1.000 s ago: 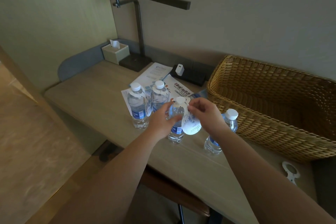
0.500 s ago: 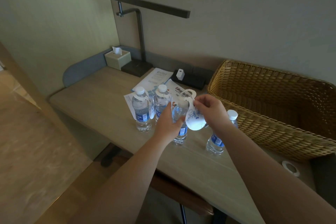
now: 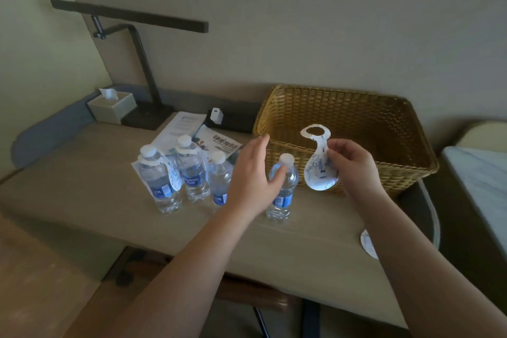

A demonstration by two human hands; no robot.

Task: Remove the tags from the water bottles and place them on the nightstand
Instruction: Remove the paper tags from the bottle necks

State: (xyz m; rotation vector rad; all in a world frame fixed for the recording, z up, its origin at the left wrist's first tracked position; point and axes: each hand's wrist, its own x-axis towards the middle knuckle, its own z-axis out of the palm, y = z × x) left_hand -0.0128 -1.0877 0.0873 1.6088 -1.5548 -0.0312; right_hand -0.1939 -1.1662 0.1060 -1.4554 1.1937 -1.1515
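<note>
Several small water bottles stand in a row on the wooden nightstand (image 3: 82, 173). The two left bottles (image 3: 157, 181) (image 3: 192, 170) carry white paper tags round their necks. A third bottle (image 3: 219, 175) and a fourth bottle (image 3: 284, 189) have bare necks. My right hand (image 3: 351, 164) pinches a white tag (image 3: 318, 164) with blue print, held in the air in front of the basket. My left hand (image 3: 252, 175) hovers with fingers apart between the third and fourth bottles, holding nothing. Another white tag (image 3: 367, 244) lies near the nightstand's right front edge, partly hidden by my right arm.
A large wicker basket (image 3: 356, 107) fills the back right. Printed leaflets (image 3: 189, 123) lie behind the bottles, by a black socket strip with a white charger (image 3: 216, 115). A tissue box (image 3: 112, 105) and a dark desk lamp (image 3: 137, 44) stand at the back left. A bed edge (image 3: 477, 173) is at right.
My right hand has lifted the tag off the third bottle and carried it right, in front of the basket. My left hand has let go of that bottle and opened.
</note>
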